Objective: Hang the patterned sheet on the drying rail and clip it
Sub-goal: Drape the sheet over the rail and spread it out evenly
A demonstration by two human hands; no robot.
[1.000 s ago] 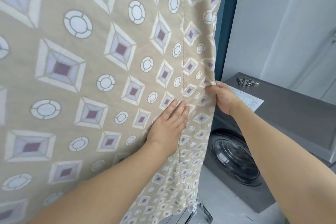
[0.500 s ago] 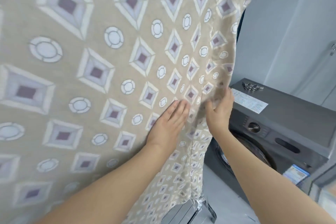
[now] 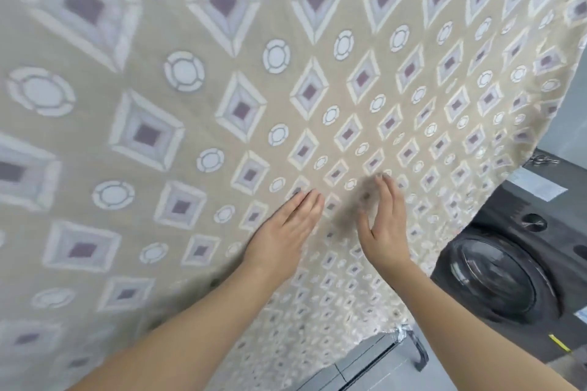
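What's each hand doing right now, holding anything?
Left hand: open, straight fingers flat against the patterned sheet, gripping nothing.
Right hand: open, fingers straight against the sheet, thumb apart, holding nothing.

No writing, number or brand name can be read anywhere. The washing machine (image 3: pixel 521 267) carries a pale rectangular label (image 3: pixel 540 188) on its top, near the hanging edge of the patterned sheet (image 3: pixel 286 73), but its print is blurred beyond reading. A small blue and white sticker (image 3: pixel 581 316) sits on the front of the washing machine at the frame's right edge, mostly cut off and illegible. The patterned sheet bears only diamonds and rings, no lettering.
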